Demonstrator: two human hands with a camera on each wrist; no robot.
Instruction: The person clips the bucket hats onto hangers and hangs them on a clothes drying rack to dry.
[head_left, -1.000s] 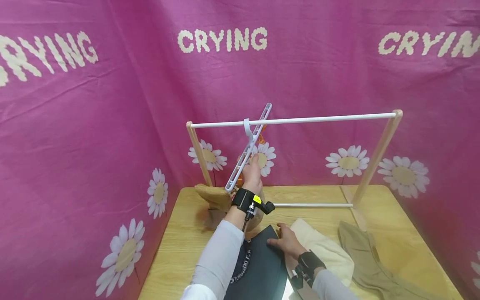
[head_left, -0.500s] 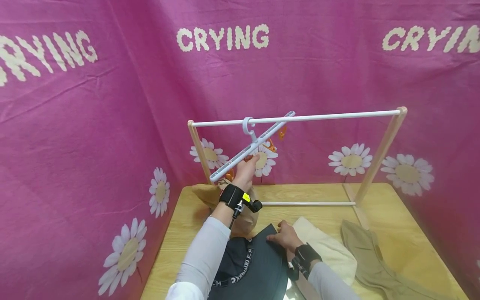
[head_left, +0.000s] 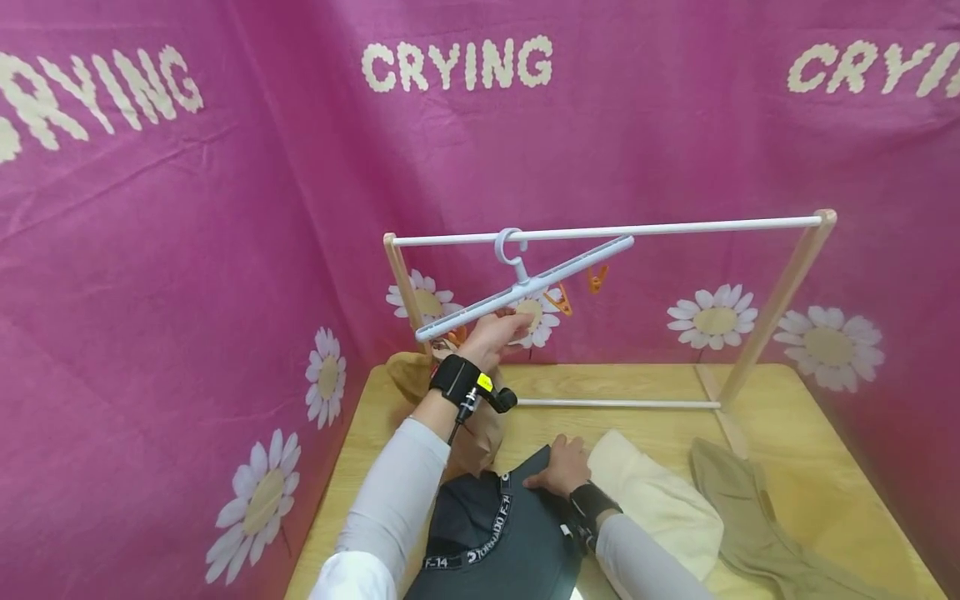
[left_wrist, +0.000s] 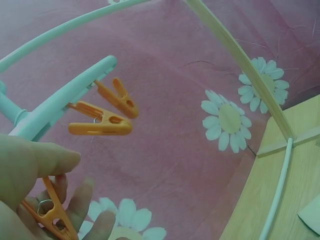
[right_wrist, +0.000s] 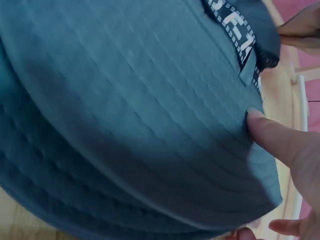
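We cannot see the fingertips of the left hand [head_left: 491, 333] from the head view; they vanish behind the pale blue plastic clip hanger [head_left: 525, 287]. In the left wrist view the hanger's hook end is cut off at the left edge, and one orange plastic clothes peg [left_wrist: 50, 212] is half covered by fingers [left_wrist: 80, 200]. The dark grey brimmed hat with a lettered band [head_left: 498, 533] runs off the bottom edge (its lettering too small for us to read whole). The tan cloth hat [head_left: 420, 379] is mostly hidden behind the left forearm. The right hand [right_wrist: 292, 150] is cropped at the wrist view's right edge.
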